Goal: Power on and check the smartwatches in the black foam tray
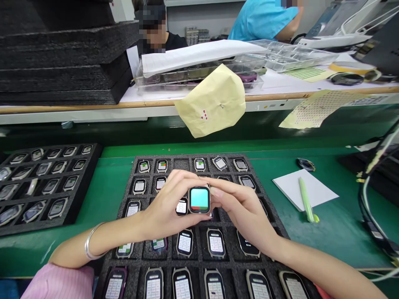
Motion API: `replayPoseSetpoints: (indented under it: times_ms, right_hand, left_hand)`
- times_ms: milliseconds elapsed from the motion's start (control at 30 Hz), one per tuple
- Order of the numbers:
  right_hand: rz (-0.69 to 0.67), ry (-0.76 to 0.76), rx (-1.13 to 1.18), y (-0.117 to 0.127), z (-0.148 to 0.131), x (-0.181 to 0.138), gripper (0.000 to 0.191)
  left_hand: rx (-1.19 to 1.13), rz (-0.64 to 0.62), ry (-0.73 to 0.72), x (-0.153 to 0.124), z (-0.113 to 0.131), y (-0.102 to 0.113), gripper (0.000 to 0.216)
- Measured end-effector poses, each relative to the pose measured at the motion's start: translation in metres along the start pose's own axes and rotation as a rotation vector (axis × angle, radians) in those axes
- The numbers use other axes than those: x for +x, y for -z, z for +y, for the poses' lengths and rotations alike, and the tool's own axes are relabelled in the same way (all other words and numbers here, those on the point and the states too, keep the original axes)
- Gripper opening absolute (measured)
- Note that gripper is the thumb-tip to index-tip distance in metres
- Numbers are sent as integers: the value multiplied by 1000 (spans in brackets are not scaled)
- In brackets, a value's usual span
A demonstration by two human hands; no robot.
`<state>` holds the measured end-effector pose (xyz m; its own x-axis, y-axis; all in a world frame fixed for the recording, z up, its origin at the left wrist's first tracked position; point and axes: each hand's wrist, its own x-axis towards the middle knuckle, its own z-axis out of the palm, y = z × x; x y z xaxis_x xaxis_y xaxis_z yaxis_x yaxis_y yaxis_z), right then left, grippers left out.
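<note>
Between both hands, above a black foam tray (pixel 124 241), is a smartwatch (pixel 200 198) without straps, its lit screen mostly turquoise with a red and green strip at the bottom. My left hand (pixel 170 203) grips the watch case from the left, thumb below and fingers along the top. My right hand (pixel 246 207) is closed at the case's right side, its fingertips on that edge. Several more strapless watches lie face up in the tray's compartments, many with white grid screens, such as one watch (pixel 215 243) just below my hands. Some compartments are hidden behind my hands.
A second foam tray of watches (pixel 31 227) lies left. At right are a white paper pad (pixel 288 189), a green pen (pixel 305 199), another watch (pixel 306 164) and cables (pixel 368 199). Stacked black foam (pixel 62 66) and clear plastic boxes (pixel 289 54) occupy the shelf; two people sit behind.
</note>
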<state>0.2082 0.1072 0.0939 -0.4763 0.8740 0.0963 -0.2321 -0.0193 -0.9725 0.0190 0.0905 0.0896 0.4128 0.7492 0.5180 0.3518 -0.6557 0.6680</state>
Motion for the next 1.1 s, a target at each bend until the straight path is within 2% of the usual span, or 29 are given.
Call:
replayPoseSetpoints:
  times_ms: [133, 300, 400, 500, 600, 633, 700, 767, 867, 967, 1100]
  right_hand:
    - [-5, -23, -31, -2, -2, -1, 27]
    - [-27, -37, -107, -5, -1, -2, 44]
    - [-46, -37, -164, -4, 1, 0, 42]
    - [-83, -47, -237, 8, 3, 8, 37]
    - [-56, 20, -455, 42, 10, 24, 39]
    - [-26, 69, -582, 59, 13, 31, 40]
    - [24, 158, -985, 98, 21, 46, 37]
    - [44, 160, -1116, 138, 28, 58, 33]
    - [-18, 113, -1218, 181, 33, 64, 33]
    - [-113, 63, -1264, 198, 30, 59, 41]
    - [-238, -10, -1257, 206, 16, 55, 44]
  left_hand:
    - [6, -4, 14, 0, -1, 0, 51]
    - [9, -11, 28, -2, -3, 0, 49]
    - [23, -9, 35, -2, -5, -1, 49]
    - [55, 2, 36, 1, -14, -4, 48]
    - [159, 8, 40, 9, -37, -8, 46]
    - [218, -7, 63, 13, -48, -10, 45]
    - [362, -77, 165, 23, -74, -12, 43]
    - [487, -134, 277, 32, -101, -14, 41]
    - [540, -177, 317, 41, -129, -12, 38]
    - [576, -257, 297, 45, -133, -6, 40]
    - [642, -348, 230, 59, -108, -9, 34]
